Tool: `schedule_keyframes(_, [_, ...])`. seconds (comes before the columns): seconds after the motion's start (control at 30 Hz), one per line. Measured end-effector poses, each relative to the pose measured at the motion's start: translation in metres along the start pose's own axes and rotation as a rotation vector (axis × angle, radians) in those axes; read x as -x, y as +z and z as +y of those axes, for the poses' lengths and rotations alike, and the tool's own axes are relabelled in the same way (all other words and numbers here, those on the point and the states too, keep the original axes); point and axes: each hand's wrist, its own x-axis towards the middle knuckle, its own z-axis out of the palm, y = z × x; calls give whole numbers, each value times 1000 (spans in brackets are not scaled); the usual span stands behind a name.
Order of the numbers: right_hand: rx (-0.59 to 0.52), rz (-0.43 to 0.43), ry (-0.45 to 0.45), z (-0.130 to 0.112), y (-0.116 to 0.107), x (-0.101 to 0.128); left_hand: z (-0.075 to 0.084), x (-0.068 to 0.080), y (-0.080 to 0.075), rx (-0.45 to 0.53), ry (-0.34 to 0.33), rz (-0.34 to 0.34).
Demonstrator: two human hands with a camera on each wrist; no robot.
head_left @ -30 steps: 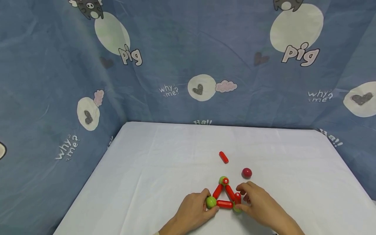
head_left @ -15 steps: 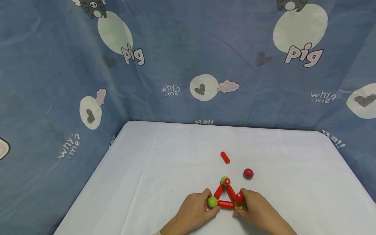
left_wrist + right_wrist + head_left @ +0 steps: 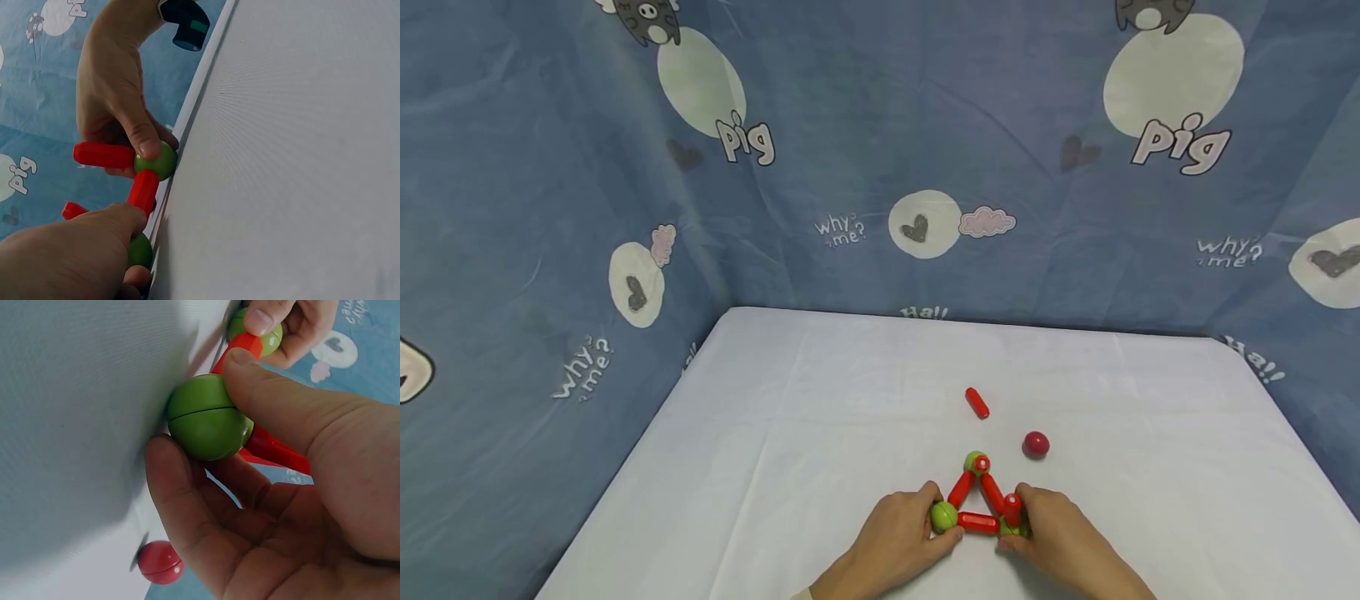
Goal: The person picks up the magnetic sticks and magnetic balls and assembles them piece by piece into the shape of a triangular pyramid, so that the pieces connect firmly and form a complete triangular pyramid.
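Note:
A triangle of red rods and green balls lies on the white table. My left hand (image 3: 895, 529) pinches the left green ball (image 3: 943, 517) between thumb and fingers. At the right corner, my right hand (image 3: 1060, 533) grips another green ball (image 3: 206, 419), its thumb and index finger on either side in the right wrist view. From that ball a red rod (image 3: 1012, 510) stands up; a second upright red rod (image 3: 982, 464) rises from the far green ball (image 3: 972, 460). Between the two held balls runs a front red rod (image 3: 978, 523).
Behind the triangle lie a loose red rod (image 3: 977, 402) and a red ball (image 3: 1036, 444) on the white tabletop (image 3: 820, 417). A blue printed cloth (image 3: 820, 150) hangs behind and to the sides of the table.
My right hand has come down from beside the upright rod and closed its fingers round the right green ball. The left hand stays on its ball. The head view has shifted slightly.

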Motion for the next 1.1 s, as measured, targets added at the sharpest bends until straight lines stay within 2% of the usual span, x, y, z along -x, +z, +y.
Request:
schedule_keyframes(0.17, [-3, 2, -16, 1, 0, 2, 1, 1, 0, 7, -3, -3])
schedule_keyframes(0.27, [-2, -3, -5, 1, -1, 3, 2, 0, -3, 17, -6, -42])
schedule_keyframes(0.43, [-2, 8, -14, 2, -1, 3, -2, -9, -19, 174, -86, -180])
schedule_keyframes(0.5, [-1, 14, -25, 2, -2, 3, -7, -14, -27, 240, -120, -202])
schedule_keyframes(0.57, [-5, 15, -37, 2, -2, 2, -14, -20, -35, 271, -121, -191])
schedule_keyframes(0.67, [-5, 15, -42, 2, -3, 2, -24, -35, -43, 315, -97, -154])
schedule_keyframes(0.8, [-8, 16, -40, 1, -3, 1, -36, -63, -50, 393, -103, -153])
schedule_keyframes(0.97, [-10, 10, -20, 0, -3, 1, -44, -100, -54, 478, -152, -226])
schedule_keyframes(1.1, [-11, 11, -33, 0, -3, 2, -50, -122, -51, 547, -213, -266])
